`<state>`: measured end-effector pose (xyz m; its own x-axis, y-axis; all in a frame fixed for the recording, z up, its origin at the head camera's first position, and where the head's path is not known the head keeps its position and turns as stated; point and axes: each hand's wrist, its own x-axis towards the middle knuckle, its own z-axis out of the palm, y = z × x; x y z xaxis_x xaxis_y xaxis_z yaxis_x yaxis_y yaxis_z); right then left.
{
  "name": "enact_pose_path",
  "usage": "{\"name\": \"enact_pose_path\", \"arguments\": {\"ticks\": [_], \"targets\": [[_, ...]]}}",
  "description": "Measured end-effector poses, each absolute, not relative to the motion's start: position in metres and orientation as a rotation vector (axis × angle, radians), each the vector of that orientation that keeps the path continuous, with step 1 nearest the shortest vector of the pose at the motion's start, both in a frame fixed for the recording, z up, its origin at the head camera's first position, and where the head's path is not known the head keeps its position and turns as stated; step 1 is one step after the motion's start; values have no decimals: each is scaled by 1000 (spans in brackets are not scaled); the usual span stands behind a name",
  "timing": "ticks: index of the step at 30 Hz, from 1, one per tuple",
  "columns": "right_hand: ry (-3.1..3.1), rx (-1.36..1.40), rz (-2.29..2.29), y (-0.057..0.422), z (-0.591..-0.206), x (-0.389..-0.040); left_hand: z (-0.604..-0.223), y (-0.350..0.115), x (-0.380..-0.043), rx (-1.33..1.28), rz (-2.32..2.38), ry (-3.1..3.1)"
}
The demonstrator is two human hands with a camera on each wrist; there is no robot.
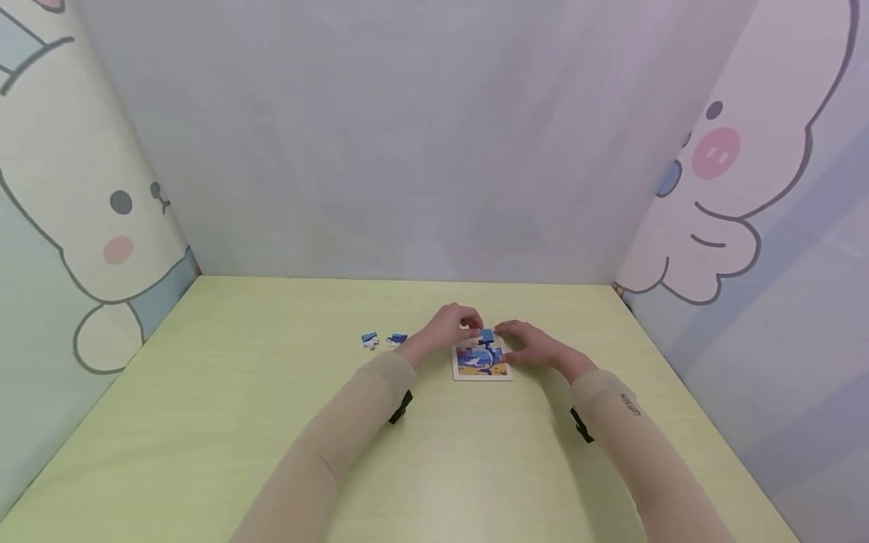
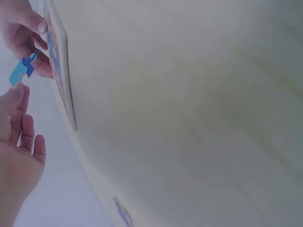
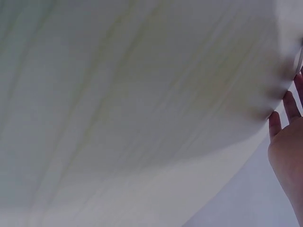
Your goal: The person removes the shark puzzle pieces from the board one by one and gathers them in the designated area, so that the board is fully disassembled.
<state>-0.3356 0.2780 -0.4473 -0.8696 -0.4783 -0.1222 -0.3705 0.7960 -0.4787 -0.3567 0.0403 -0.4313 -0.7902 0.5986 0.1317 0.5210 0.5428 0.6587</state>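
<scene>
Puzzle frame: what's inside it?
The puzzle frame holds a blue picture with orange-yellow along the bottom. The left hand and its blue piece cover part of the top; what's beneath isn't visible.

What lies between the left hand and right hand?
The head view shows a white-framed, blue-and-yellow jigsaw puzzle and a flat blue jigsaw piece.

A small curtained booth, perhaps a filming corner: a pale wood-grain table (image 1: 204, 392) meets a plain whitish backdrop (image 1: 407, 136), while a left panel (image 1: 34, 317) and a right panel (image 1: 815, 339), printed with cartoon animals (image 1: 75, 166), flank it; home or studio, I cannot tell
</scene>
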Motion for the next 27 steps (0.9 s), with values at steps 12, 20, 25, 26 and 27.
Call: {"name": "enact_pose_path", "arguments": {"ticks": [12, 20, 25, 26, 27], "targets": [[2764, -687, -608, 278, -445, -334, -412, 2, -364, 942, 1072, 2619], [2771, -712, -602, 280, -445, -333, -413, -23, -372, 879, 1066, 2593], [2770, -712, -600, 280, -445, -334, -421, -35, -376, 889, 1009, 2574], [2770, -718, -600, 280, -444, -333, -423, -37, -376, 893, 999, 2568], [2771, -717, -597, 279, -444, -333, -424, -39, -377, 898, 988, 2564]]}}
